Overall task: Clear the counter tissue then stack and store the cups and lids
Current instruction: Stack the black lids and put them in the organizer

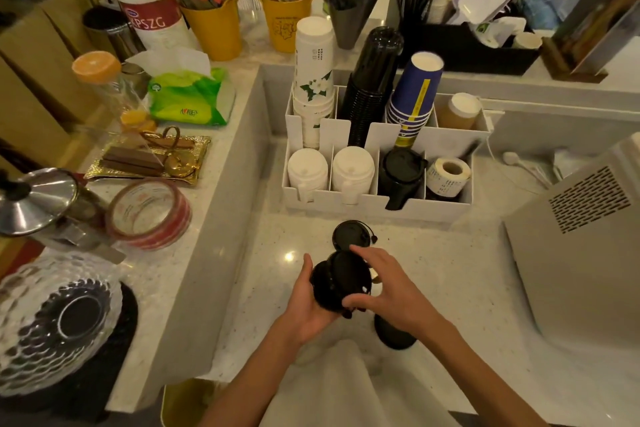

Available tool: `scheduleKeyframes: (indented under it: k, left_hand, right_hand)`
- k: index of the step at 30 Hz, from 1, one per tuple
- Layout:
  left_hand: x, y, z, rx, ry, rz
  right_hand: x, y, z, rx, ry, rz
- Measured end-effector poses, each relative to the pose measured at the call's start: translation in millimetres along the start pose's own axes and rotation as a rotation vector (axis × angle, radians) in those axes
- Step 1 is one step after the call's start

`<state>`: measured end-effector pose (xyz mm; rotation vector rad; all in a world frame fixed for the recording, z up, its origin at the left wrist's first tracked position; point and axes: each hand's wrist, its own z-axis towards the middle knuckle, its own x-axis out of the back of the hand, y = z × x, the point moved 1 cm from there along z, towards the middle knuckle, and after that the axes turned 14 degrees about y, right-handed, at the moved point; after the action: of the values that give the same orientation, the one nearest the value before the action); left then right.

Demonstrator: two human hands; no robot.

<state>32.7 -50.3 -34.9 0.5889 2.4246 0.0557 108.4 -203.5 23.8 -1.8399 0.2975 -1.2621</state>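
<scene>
My left hand (304, 305) cups a small stack of black lids (341, 279) from below and the left. From the right, my right hand (391, 291) presses its fingers on the same stack. One more black lid (351, 235) lies flat on the counter just beyond them. A black cup (394, 334) stands under my right wrist, partly hidden. The white organizer (377, 203) farther back holds white cups (313, 80), black cups (372, 87), blue cups (414, 94), white lids (352, 166) and black lids (401, 172).
A label roll (448, 173) sits in the organizer's right slot. On the raised ledge to the left are a green tissue pack (188, 97), a tape roll (149, 213), a gold tray (149, 158) and a glass dish (59, 319). A white machine (581, 243) stands at right.
</scene>
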Motion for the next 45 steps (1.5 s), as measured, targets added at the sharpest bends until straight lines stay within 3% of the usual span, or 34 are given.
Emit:
scheduleKeyframes:
  k: [5,18,21,23,26,32,36,39,41,45]
  left_hand:
    - [-5.2,-0.7,-3.3,-0.025,-0.012,0.021]
    - [0.0,3.7,-8.8,-0.062,0.035,0.042]
    - [0.8,5.2,-6.8,-0.057,0.087,0.053]
    - [0.9,7.6,-6.4,-0.060,0.101,0.004]
    - [2.9,14.0,-7.1,-0.105,0.111,-0.103]
    - [11.8,18.3,-8.5,-0.140,0.109,-0.165]
    - [15.5,20.5,-9.6,-0.180,0.112,-0.212]
    - [19.0,22.5,-11.5,-0.213,0.132,-0.230]
    - [20.0,22.3,-12.5,-0.227,0.157,-0.237]
    - [19.2,19.5,-13.0,-0.283,0.173,-0.211]
  right_hand:
    - [-4.4,-17.3,-5.0,0.117,-0.028,-0.136]
    - [-26.6,-20.4,-3.3,0.077,-0.017,-0.151]
    - [-25.8,-17.7,8.5,-0.003,-0.143,-0.038]
    - [-22.2,-9.9,27.8,-0.082,-0.076,0.044]
    - [-23.2,14.9,69.4,-0.064,0.075,-0.143]
    - [-43.3,48.0,105.2,0.009,-0.153,-0.529]
    - [-40.9,46.2,111.1,0.005,-0.096,-0.543]
    - [-32.2,39.8,106.0,-0.050,-0.194,-0.603]
    - [-24.8,29.3,96.3,-0.073,-0.236,-0.583]
    - [-11.4,-11.7,69.5,-0.058,-0.125,-0.312]
